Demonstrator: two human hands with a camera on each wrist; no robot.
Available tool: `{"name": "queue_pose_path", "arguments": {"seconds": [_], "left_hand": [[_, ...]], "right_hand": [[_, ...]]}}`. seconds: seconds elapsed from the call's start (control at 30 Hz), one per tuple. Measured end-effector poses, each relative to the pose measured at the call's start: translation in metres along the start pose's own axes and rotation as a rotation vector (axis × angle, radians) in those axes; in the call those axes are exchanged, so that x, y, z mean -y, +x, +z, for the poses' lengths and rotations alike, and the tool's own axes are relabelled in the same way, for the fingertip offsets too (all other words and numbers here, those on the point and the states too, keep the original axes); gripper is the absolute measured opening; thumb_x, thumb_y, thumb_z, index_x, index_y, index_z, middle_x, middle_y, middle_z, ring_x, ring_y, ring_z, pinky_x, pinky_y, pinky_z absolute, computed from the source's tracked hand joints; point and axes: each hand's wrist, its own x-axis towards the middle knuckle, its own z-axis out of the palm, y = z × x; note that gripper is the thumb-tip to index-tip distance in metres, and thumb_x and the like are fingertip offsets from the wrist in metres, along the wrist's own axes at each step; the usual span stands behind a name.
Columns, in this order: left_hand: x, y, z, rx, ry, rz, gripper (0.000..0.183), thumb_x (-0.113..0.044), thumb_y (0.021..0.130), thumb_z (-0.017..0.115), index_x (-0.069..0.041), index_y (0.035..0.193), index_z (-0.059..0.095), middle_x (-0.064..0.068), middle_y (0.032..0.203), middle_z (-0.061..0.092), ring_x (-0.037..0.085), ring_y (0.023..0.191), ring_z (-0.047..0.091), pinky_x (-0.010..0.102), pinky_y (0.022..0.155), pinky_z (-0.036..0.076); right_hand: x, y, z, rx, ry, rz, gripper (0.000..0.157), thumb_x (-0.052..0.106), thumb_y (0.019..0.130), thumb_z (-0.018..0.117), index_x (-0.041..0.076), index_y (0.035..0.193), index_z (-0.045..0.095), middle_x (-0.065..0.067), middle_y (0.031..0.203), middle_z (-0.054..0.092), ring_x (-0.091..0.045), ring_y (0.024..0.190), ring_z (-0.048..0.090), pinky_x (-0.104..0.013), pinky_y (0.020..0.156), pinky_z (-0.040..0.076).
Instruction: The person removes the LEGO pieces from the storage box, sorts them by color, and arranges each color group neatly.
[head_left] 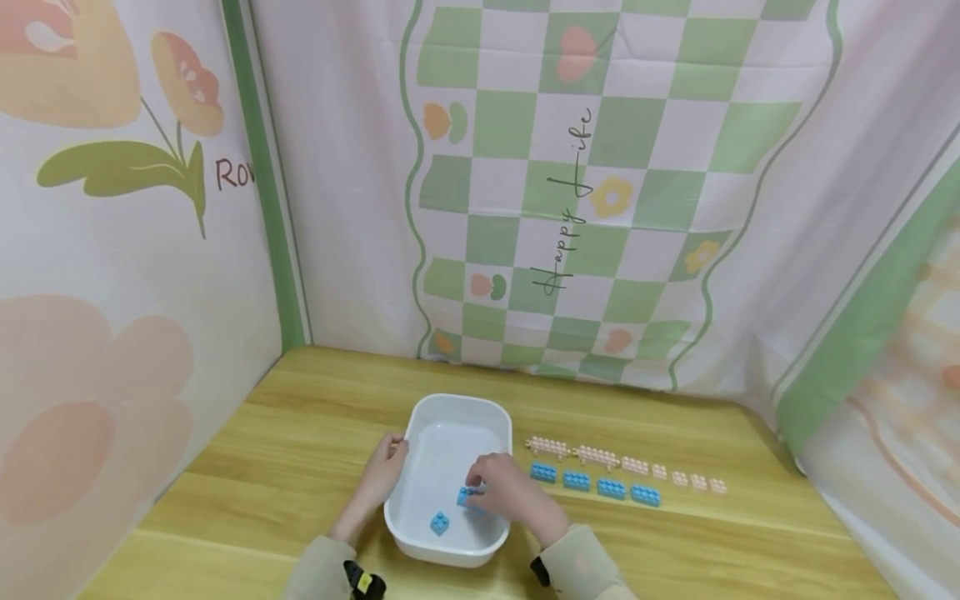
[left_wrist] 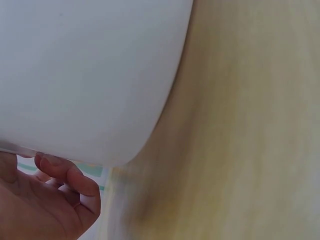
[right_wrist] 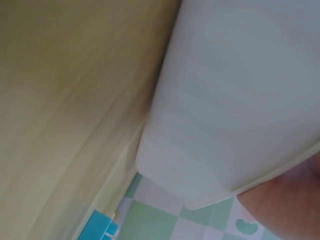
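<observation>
A white plastic tub stands on the table, its wall filling much of the left wrist view. My left hand grips the tub's left rim, thumb and curled fingers at the edge. Over the right rim, my right hand reaches into the tub and pinches a blue building block near the bottom; the hand partly covers it. A smaller blue building block lies in the tub's near part. In the right wrist view the tub's wall hides the fingertips.
Right of the tub, several blue building blocks lie in a row. Behind them runs a row of several pale pink blocks, longer ones at the left, small ones at the right. A patterned curtain hangs at the table's back edge.
</observation>
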Motion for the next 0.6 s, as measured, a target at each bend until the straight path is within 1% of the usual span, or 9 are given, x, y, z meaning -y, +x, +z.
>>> {"name": "queue_pose_path", "arguments": {"seconds": [0.13, 0.33, 0.6], "left_hand": [[0.0002, 0.0005, 0.0004, -0.004, 0.003, 0.002, 0.039, -0.027, 0.101, 0.036, 0.003, 0.123, 0.044, 0.021, 0.101, 0.061, 0.020, 0.077, 0.063, 0.034, 0.064, 0.056], [0.0017, 0.0003, 0.0003, -0.018, 0.012, 0.010, 0.039, -0.027, 0.101, 0.036, 0.004, 0.123, 0.045, 0.021, 0.100, 0.062, 0.020, 0.076, 0.063, 0.034, 0.063, 0.055], [0.0012, 0.0015, 0.0015, -0.025, 0.020, 0.001, 0.039, -0.028, 0.101, 0.036, 0.003, 0.123, 0.045, 0.020, 0.101, 0.062, 0.019, 0.076, 0.063, 0.034, 0.063, 0.055]], "right_hand": [[0.0010, -0.0007, 0.0009, -0.018, -0.036, 0.004, 0.020, 0.023, 0.074, 0.077, 0.009, 0.088, 0.072, 0.001, 0.081, 0.067, -0.010, 0.076, 0.056, -0.028, 0.075, 0.047], [0.0033, -0.0016, 0.0022, -0.027, -0.057, 0.017, 0.021, 0.024, 0.071, 0.079, 0.010, 0.085, 0.072, 0.004, 0.077, 0.065, -0.007, 0.072, 0.051, -0.027, 0.073, 0.043], [0.0032, -0.0019, 0.0059, -0.055, -0.079, 0.021, 0.022, 0.022, 0.070, 0.080, 0.010, 0.086, 0.072, 0.003, 0.079, 0.066, -0.009, 0.074, 0.053, -0.028, 0.074, 0.045]]}}
